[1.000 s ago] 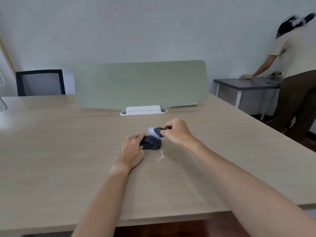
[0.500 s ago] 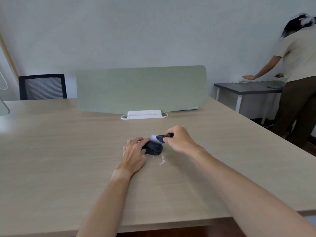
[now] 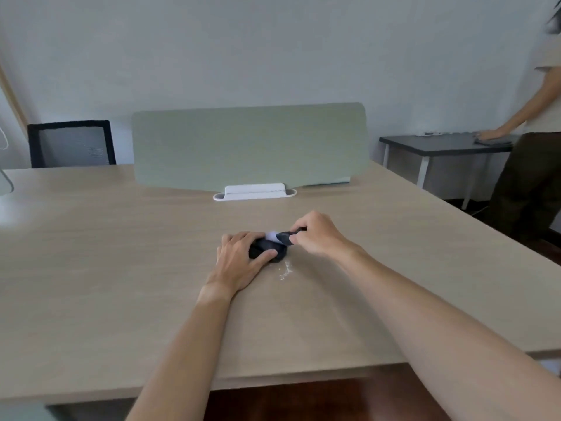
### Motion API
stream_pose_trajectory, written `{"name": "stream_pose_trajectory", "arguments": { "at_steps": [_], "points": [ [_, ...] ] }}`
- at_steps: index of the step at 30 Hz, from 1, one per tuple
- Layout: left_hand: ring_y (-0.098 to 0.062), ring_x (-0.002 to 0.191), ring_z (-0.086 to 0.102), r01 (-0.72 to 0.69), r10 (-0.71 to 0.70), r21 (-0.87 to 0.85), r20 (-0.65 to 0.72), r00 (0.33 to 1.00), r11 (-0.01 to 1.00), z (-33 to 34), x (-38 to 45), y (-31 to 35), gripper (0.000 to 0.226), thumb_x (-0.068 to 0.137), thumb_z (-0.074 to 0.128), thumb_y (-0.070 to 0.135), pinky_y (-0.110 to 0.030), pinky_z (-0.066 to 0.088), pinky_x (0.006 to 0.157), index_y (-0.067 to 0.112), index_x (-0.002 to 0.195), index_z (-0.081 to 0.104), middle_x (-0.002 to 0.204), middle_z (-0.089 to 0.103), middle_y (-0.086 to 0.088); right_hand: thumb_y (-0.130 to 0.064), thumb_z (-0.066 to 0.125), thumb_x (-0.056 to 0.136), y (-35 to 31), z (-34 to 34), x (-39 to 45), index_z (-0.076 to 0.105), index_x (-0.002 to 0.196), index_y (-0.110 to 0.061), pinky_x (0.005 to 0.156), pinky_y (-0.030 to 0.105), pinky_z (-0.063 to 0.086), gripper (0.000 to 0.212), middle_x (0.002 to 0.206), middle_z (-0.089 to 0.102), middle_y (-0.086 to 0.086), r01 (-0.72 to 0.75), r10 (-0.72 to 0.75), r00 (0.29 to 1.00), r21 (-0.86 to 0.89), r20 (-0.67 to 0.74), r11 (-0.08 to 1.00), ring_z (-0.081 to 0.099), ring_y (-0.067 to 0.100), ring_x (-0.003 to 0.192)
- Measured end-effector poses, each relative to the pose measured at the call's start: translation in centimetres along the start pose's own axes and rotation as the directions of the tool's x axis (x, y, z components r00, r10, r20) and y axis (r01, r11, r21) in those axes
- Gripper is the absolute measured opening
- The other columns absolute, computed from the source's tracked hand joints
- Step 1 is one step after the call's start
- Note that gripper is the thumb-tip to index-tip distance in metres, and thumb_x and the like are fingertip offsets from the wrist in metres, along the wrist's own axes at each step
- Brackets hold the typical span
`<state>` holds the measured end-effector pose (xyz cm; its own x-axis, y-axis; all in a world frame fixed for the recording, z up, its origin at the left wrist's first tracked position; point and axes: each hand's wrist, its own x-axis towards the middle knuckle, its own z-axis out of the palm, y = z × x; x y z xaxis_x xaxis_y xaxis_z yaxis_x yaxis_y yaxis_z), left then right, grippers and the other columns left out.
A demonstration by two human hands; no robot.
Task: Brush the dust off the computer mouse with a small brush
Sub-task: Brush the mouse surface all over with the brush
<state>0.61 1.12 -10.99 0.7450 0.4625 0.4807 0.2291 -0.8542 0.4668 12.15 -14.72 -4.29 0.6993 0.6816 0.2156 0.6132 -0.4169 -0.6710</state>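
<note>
A black computer mouse (image 3: 271, 248) lies on the light wooden table (image 3: 121, 253) near its middle. My left hand (image 3: 239, 260) grips the mouse from the left, thumb along its near side and fingers over its far side. My right hand (image 3: 317, 235) pinches a small black brush (image 3: 287, 237) whose pale bristles (image 3: 272, 235) touch the top of the mouse at its far right part. A little white dust (image 3: 285, 271) is scattered on the table just right of the mouse's near edge.
A green divider panel (image 3: 249, 147) in a white base (image 3: 255, 192) stands behind the mouse. A black mesh chair (image 3: 71, 144) sits at the far left. At the right, a person (image 3: 534, 141) leans on a dark side table (image 3: 443, 145).
The brush has moved slightly, its bristles staying on top of the mouse. My left hand has kept its hold. The view has shifted and the person at the right has moved further right.
</note>
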Motion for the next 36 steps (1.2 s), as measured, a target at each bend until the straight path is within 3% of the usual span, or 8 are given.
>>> {"name": "stream_pose_trajectory", "arguments": {
  "at_steps": [4,7,15,22,25,28,32,36],
  "points": [
    [-0.024,0.119,0.05,0.021,-0.02,-0.038,0.011,1.0,0.999,0.1,-0.1,0.2,0.045,0.082,0.065,0.053,-0.044,0.041,0.102,0.032,0.122,0.062,0.123,0.059,0.0,-0.003,0.056,0.075,0.1,-0.2,-0.3,0.064,0.095,0.015,0.062,0.025,0.025,0.028,0.071,0.042,0.026,-0.006,0.006,1.0,0.007,-0.013,1.0,0.032,0.016,0.061],
    [-0.022,0.119,0.048,0.051,-0.05,-0.066,0.022,0.999,0.996,0.2,-0.3,0.3,0.046,0.084,0.065,0.049,-0.043,0.039,0.104,0.033,0.127,0.06,0.123,0.051,-0.005,-0.005,0.058,0.081,0.0,-0.6,-0.5,0.074,0.087,0.002,0.058,0.028,0.031,0.018,0.067,0.052,0.005,0.025,-0.025,0.999,0.007,-0.044,1.0,0.041,0.019,0.064],
    [-0.024,0.114,0.051,0.051,-0.048,-0.079,0.04,0.998,0.996,0.2,-0.4,0.2,0.042,0.088,0.063,0.037,-0.042,0.038,0.104,0.03,0.129,0.058,0.122,0.048,-0.006,-0.008,0.054,0.075,-0.4,-0.5,-0.4,0.058,0.093,0.015,0.062,0.027,0.031,0.03,0.066,0.041,0.006,-0.047,0.045,0.998,0.038,0.048,0.998,0.037,0.019,0.058],
    [-0.02,0.125,0.047,0.028,-0.023,-0.068,0.072,0.997,0.997,0.2,-0.1,0.1,0.042,0.089,0.055,0.024,-0.046,0.035,0.104,0.028,0.131,0.055,0.131,0.054,0.001,-0.009,0.062,0.088,-0.2,0.0,0.0,0.076,0.095,-0.003,0.058,0.026,0.035,0.017,0.079,0.063,0.013,0.039,-0.039,0.999,-0.001,0.016,0.999,0.048,0.02,0.075],
    [-0.018,0.129,0.043,0.031,-0.028,-0.038,0.067,0.997,0.999,0.1,-0.2,0.1,0.043,0.089,0.052,0.022,-0.041,0.029,0.102,0.031,0.131,0.054,0.135,0.054,0.009,-0.004,0.059,0.079,-0.3,-0.2,-0.1,0.067,0.08,0.008,0.06,0.029,0.028,0.014,0.071,0.044,0.024,-0.009,0.01,0.997,-0.021,0.072,1.0,0.036,0.02,0.068],
    [-0.019,0.128,0.041,0.029,-0.027,-0.033,0.075,0.997,0.999,0.1,-0.2,0.1,0.045,0.087,0.047,0.022,-0.036,0.023,0.097,0.033,0.131,0.053,0.134,0.054,0.014,-0.007,0.056,0.075,-0.4,-0.8,0.0,0.056,0.073,0.009,0.064,0.031,0.028,0.017,0.066,0.036,0.009,-0.052,0.051,0.993,0.011,0.102,0.999,0.032,0.02,0.061],
    [-0.022,0.123,0.045,0.018,-0.015,-0.029,0.088,0.996,0.999,0.1,0.0,0.1,0.045,0.086,0.045,0.022,-0.04,0.031,0.096,0.032,0.13,0.053,0.13,0.057,0.014,-0.011,0.06,0.08,0.0,-0.6,0.2,0.071,0.089,0.005,0.063,0.029,0.035,0.021,0.068,0.048,0.006,0.006,-0.006,1.0,0.065,-0.007,0.998,0.04,0.019,0.064],
    [-0.022,0.132,0.035,0.055,-0.053,-0.018,0.105,0.993,0.998,0.3,0.1,-0.3,0.045,0.092,0.045,0.024,-0.039,0.024,0.103,0.037,0.135,0.051,0.138,0.049,0.007,-0.009,0.061,0.077,0.0,0.2,-0.1,0.071,0.09,0.006,0.06,0.028,0.03,0.022,0.067,0.047,0.004,0.032,-0.032,0.995,0.004,0.09,0.999,0.036,0.017,0.064]
  ]
}}
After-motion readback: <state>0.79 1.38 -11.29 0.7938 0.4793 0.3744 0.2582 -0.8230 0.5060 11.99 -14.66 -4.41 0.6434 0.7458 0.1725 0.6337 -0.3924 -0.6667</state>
